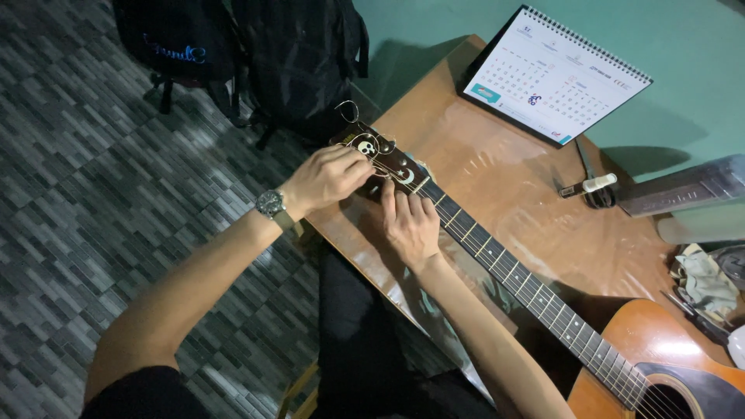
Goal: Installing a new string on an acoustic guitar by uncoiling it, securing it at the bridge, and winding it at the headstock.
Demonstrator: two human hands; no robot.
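Note:
An acoustic guitar lies across the brown table (pixel 504 178), its orange body (pixel 652 341) at the lower right and its dark neck (pixel 512 271) running up-left to the headstock (pixel 372 147). My left hand (pixel 326 177), with a wristwatch (pixel 272 205) on the wrist, rests on the headstock, fingers curled on its near edge by the tuning pegs. My right hand (pixel 413 225) lies flat beside the neck just below the nut, fingertips touching the headstock end. A loop of loose string (pixel 347 110) sticks up past the headstock.
A spiral desk calendar (pixel 555 74) stands at the table's far side. Scissors and a small white-tipped tool (pixel 594 186) lie near a grey box (pixel 683 188). A crumpled cloth (pixel 706 281) is at the right. Black bags (pixel 256 54) sit on the tiled floor.

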